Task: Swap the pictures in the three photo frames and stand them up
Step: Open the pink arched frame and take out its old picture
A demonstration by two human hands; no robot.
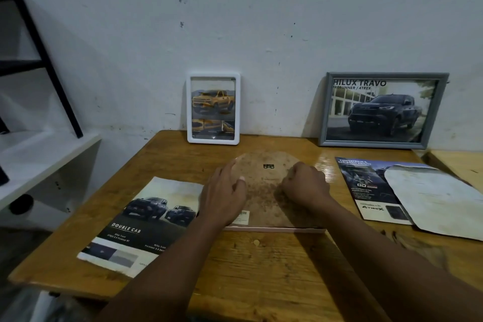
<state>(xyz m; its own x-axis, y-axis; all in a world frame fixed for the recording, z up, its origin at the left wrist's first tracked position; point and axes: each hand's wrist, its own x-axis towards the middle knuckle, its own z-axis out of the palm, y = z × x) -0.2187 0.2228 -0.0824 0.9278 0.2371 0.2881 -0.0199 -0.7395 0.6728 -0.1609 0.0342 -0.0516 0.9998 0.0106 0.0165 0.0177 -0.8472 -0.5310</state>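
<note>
A pink-rimmed frame point(264, 188) lies face down on the wooden table point(261, 264), its brown arched backing board up. My left hand point(224, 196) rests on the board's left side with fingers spread. My right hand point(304, 185) has curled fingers pressed on the board's right edge. A white frame point(213, 108) with a yellow pickup picture leans upright on the wall behind. A grey frame point(381, 110) with a dark pickup picture stands at the back right. A loose "Double Cab" picture point(141, 219) lies to the left. Another printed sheet point(366, 188) lies to the right, partly under a blank arched sheet point(439, 204).
A white shelf unit point(39, 159) with a black slanted bar point(47, 65) stands left of the table. The white wall point(261, 21) closes off the back. A second wooden surface point(460, 165) adjoins at the far right.
</note>
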